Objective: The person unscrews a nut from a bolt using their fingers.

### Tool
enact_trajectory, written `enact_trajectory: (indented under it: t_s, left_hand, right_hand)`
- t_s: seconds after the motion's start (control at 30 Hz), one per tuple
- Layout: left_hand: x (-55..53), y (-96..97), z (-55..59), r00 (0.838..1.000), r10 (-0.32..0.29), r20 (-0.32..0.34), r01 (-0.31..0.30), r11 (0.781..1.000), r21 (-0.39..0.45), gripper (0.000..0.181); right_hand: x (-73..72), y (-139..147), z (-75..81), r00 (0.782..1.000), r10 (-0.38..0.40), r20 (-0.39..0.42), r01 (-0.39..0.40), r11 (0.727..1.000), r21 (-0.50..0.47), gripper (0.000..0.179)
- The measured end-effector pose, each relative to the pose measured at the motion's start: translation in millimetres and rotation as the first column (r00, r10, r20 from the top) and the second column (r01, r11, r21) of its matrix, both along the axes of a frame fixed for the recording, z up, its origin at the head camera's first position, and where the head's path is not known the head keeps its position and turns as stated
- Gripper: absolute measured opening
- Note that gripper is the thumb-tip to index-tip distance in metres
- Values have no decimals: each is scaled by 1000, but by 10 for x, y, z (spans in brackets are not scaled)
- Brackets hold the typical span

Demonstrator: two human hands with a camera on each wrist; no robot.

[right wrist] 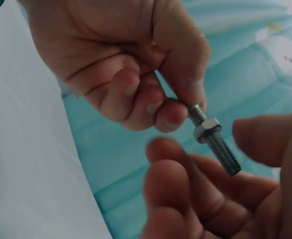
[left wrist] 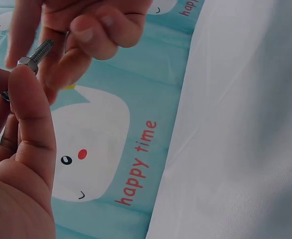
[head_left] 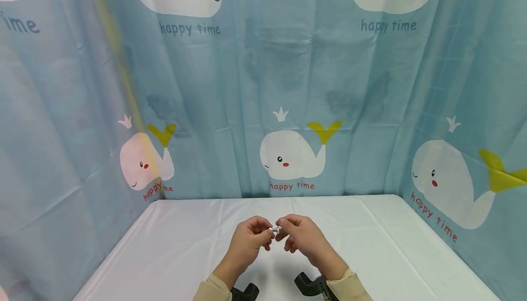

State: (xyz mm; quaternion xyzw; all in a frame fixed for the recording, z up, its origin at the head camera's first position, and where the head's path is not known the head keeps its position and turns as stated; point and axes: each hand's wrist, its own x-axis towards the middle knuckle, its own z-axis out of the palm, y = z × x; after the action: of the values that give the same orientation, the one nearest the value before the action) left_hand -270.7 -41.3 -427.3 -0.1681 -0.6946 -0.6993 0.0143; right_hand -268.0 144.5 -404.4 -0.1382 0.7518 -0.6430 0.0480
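Note:
In the head view my left hand (head_left: 245, 241) and right hand (head_left: 304, 239) meet above the white table, with a small silver bolt (head_left: 275, 230) between them. A hex nut (right wrist: 207, 130) sits partway along its thread, as the right wrist view shows. My left thumb and fingertips pinch the bolt (left wrist: 42, 51) beside the nut, and its threaded end sticks out toward my right hand. Around that end, the thumb and fingers of my right hand (right wrist: 210, 196) are spread, with a gap to the metal. The left fingers partly hide the held end.
A white cloth (head_left: 164, 246) covers the table. Blue curtains (head_left: 230, 86) printed with whales rise at the back and both sides. Dark devices (head_left: 310, 285) are strapped at both wrists, by beige sleeves (head_left: 347, 287).

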Motion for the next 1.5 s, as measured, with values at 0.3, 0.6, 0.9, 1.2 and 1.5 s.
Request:
enact_trajectory:
  t_s: [0.3,0.6,0.9,1.2,1.5]
  left_hand:
    - [-10,2,-5,1000,3,0,-3,1000,-5,10]
    - [-1,-9,4,1000,2,-13,-2,1000,2,11]
    - [-2,-5,11,1000,5,-25,-5,1000,-15,13]
    - [-11,-4,5,1000,6,-23,-7,1000,-19,11]
    - [-7,-13,3,1000,11,-19,-11,1000,-10,11]
  right_hand:
    - [7,-5,-9,998,63,-17,-63,998,-4,24]
    - [30,-17,47,997,32,-77,-31,999,20,10]
    - [42,-8,34,1000,2,13,-2,999,32,36]
    - [24,-7,3,999,29,-32,-27,999,41,29]
    - [36,-30,45,997,37,-70,-35,999,22,11]
